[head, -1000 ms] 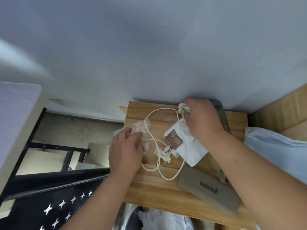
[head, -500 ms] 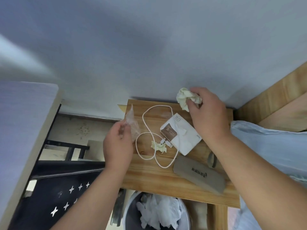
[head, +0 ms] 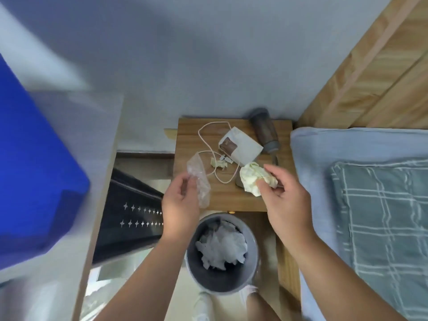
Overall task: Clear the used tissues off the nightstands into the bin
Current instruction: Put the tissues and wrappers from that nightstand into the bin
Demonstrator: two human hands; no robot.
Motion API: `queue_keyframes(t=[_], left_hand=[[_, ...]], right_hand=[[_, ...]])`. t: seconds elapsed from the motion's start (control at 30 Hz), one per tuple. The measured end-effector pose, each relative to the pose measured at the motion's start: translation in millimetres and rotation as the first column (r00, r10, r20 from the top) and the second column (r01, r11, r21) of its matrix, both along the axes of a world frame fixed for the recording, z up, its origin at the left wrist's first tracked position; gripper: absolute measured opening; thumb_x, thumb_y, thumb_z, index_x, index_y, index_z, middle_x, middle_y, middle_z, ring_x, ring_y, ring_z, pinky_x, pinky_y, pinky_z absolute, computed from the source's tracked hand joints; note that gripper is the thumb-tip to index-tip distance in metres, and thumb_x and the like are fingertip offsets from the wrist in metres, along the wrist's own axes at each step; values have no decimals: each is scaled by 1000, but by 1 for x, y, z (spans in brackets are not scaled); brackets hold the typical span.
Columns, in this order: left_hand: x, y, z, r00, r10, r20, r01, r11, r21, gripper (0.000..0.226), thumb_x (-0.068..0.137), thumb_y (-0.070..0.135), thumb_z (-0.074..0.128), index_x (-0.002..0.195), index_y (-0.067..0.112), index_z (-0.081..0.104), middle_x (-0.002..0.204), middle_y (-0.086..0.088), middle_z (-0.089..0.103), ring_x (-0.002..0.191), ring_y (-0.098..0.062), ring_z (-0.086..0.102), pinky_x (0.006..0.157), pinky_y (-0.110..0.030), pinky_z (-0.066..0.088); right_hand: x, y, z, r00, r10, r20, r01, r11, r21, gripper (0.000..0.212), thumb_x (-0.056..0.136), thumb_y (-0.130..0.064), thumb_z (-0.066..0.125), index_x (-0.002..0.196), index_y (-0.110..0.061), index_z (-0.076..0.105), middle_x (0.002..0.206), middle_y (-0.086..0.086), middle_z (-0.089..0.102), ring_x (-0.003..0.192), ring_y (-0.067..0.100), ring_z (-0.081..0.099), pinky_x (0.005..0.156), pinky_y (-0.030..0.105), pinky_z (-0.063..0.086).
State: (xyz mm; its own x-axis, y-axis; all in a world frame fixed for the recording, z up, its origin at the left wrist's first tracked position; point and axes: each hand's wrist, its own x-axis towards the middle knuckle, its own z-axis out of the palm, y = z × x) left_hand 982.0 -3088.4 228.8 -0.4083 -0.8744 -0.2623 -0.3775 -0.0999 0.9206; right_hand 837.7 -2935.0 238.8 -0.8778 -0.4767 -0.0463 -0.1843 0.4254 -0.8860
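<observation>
My right hand [head: 286, 200] grips a crumpled pale yellow tissue [head: 253, 178] above the front right of the wooden nightstand [head: 185, 130]. My left hand [head: 180, 205] pinches a clear plastic wrapper [head: 199, 179] over the nightstand's front left edge. A small crumpled tissue scrap [head: 218, 163] lies on the wood beside a white cable [head: 208, 147]. A grey round bin [head: 251, 269], partly filled with white tissues [head: 222, 247], stands on the floor just below the nightstand, between my forearms.
On the nightstand lie a white paper packet [head: 243, 147] and a dark hair dryer [head: 265, 130]. A bed with a plaid pillow [head: 382, 216] is on the right. A dark panel with star cut-outs [head: 129, 212] and a blue object [head: 34, 170] are on the left.
Both hands pulled back from the nightstand toward the bin, the right carrying the tissue, the left the wrapper. The view dropped back, so the bin shows fully.
</observation>
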Motion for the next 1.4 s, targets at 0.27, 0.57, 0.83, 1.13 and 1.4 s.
queue_keyframes(t=[0.27, 0.57, 0.83, 1.13, 1.4], left_hand=[[75, 57, -49, 992, -55, 118, 42, 992, 115, 16, 102, 42, 55, 93, 46, 69, 83, 11, 72, 67, 4, 62, 64, -22, 52], [110, 92, -178, 917, -160, 365, 74, 968, 241, 26, 106, 48, 48, 95, 33, 66, 84, 6, 69, 77, -12, 65, 67, -32, 48], [114, 101, -239, 872, -234, 429, 107, 948, 300, 28, 102, 48, 53, 117, 32, 70, 106, -1, 76, 97, -23, 71, 77, -36, 52], [104, 100, -254, 861, -261, 437, 98, 927, 361, 35, 99, 53, 58, 132, 43, 62, 121, 19, 69, 101, -4, 66, 76, -26, 46], [124, 100, -217, 871, -210, 444, 22, 920, 391, 14, 100, 43, 62, 105, 43, 75, 106, 15, 79, 93, -4, 72, 79, -30, 56]], right_hand=[[90, 76, -44, 979, -55, 195, 23, 986, 162, 35, 92, -19, 76, 125, -29, 72, 107, -31, 68, 100, -3, 69, 79, 4, 48], [112, 93, -168, 957, -54, 285, -27, 961, 275, 31, 97, -23, 71, 128, -24, 68, 107, -17, 70, 97, 3, 64, 76, 15, 47], [114, 98, -229, 936, -84, 341, -34, 945, 326, 28, 96, -22, 71, 123, -26, 70, 98, -22, 68, 91, -4, 63, 68, 5, 43], [101, 82, -248, 905, -27, 425, -149, 914, 376, 38, 91, -32, 76, 128, -29, 66, 107, -18, 66, 103, 10, 65, 81, 22, 50], [28, -5, -138, 982, 164, 90, -181, 955, 235, 10, 95, -28, 71, 105, -31, 73, 87, -26, 68, 83, -11, 64, 74, 11, 49]])
